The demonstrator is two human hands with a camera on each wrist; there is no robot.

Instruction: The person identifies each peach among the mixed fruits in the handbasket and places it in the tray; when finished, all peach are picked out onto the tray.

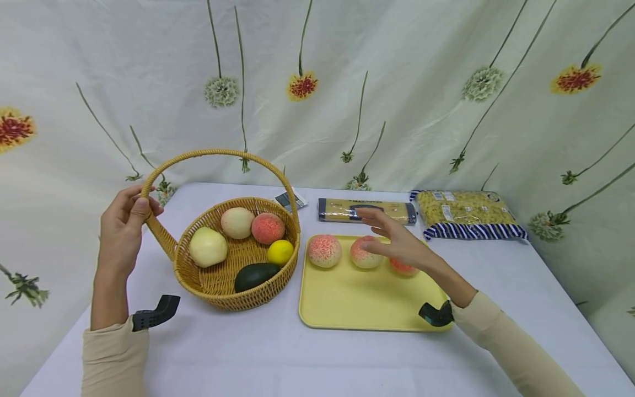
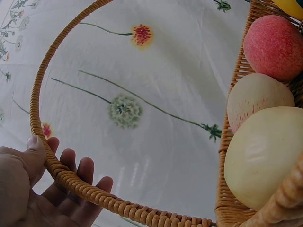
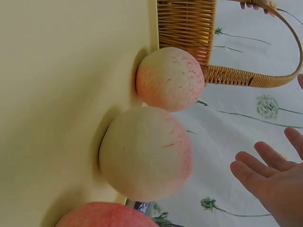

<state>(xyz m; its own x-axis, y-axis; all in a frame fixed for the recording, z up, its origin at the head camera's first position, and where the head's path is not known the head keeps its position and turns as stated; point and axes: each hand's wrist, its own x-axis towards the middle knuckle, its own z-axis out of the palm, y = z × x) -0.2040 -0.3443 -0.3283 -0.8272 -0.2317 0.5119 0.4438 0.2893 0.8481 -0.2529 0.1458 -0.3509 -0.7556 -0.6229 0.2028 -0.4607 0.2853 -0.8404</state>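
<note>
At the left, my left hand holds the handle of a wicker basket, thumb on one side and fingers behind it. Inside the basket lie a pale yellow round fruit, a cream peach, a red peach, a yellow lemon and a dark green avocado. Over the yellow tray my right hand hovers with fingers extended, holding nothing. Along the tray's back sit a speckled peach, a second peach and a redder peach, partly hidden by that hand.
Behind the tray lies a long flat pasta packet. A bag of short pasta with striped ends lies at the back right. A small printed packet is behind the basket. A flowered cloth hangs at the back.
</note>
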